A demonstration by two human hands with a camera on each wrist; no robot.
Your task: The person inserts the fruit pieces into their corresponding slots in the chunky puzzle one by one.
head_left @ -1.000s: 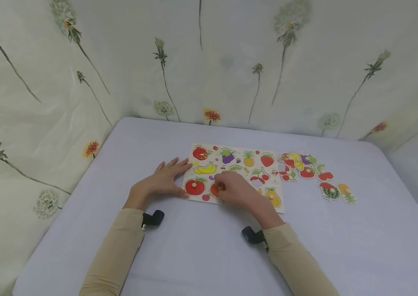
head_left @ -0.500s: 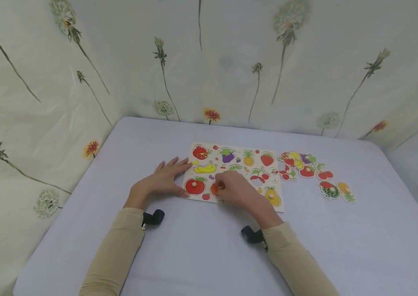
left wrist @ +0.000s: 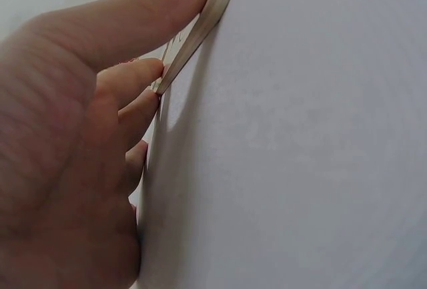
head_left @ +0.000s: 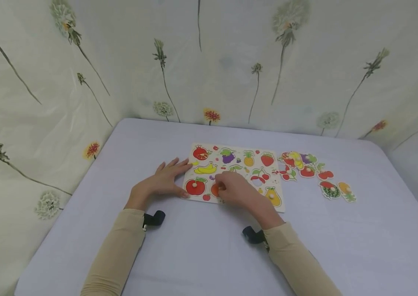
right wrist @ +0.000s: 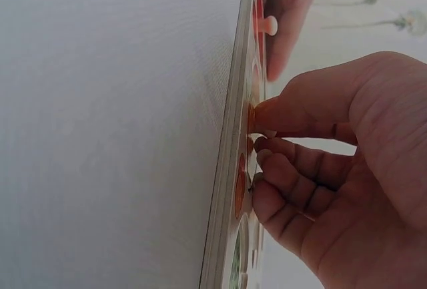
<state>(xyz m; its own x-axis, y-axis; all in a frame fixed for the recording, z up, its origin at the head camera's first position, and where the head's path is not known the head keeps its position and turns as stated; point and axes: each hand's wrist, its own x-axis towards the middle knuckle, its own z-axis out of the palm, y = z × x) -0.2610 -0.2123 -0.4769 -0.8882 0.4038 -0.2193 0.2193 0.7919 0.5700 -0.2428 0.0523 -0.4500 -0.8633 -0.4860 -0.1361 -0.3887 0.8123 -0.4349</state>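
My left hand lies with spread fingers at the left edge of a wooden fruit puzzle board. In the left wrist view its thumb presses on the board's edge. My right hand is over the board's front row, mostly hiding a round orange fruit puzzle piece. Thumb and fingertips pinch the small knob of that piece, close against the board in the right wrist view. Left of it, a red apple piece with a knob sits in the board; a yellow pear piece sits at the front right.
Several loose knobbed fruit pieces lie right of the board, some overlapping: a yellow piece, cherries, a watermelon slice and a pineapple. A white cloth covers the table. Behind hangs a dandelion-print curtain.
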